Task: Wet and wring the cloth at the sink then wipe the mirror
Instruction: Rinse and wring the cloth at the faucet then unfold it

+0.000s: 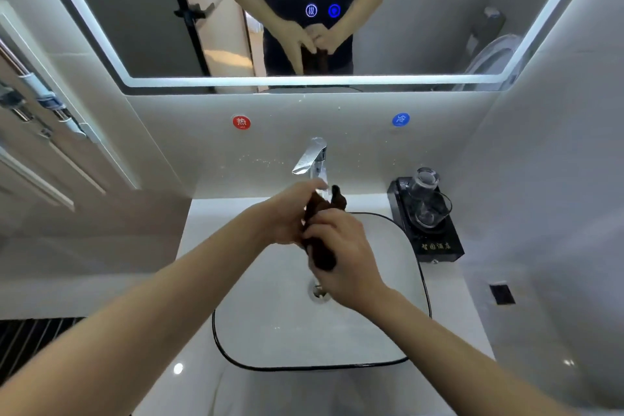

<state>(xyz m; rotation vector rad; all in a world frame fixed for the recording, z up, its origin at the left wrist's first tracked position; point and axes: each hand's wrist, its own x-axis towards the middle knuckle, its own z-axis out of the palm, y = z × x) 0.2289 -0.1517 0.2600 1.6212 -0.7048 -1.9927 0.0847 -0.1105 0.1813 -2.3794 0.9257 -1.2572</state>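
over the white basin (270, 331) with its thin black rim, we grip a dark brown cloth (322, 246) twisted into a rope, our left hand (290, 213) closed on its upper part and our right hand (344, 253) clamped round the lower end. behind it stands a shiny chrome tap (312, 159). on the wall a round red sticker (241, 122) reads 热 and a blue one (400, 119) 冷, below the light-edged mirror (135, 10).

Two hands (290, 213) (341, 246), one cloth (324, 253), one faucet (314, 159), two glasses (427, 179) (434, 209).
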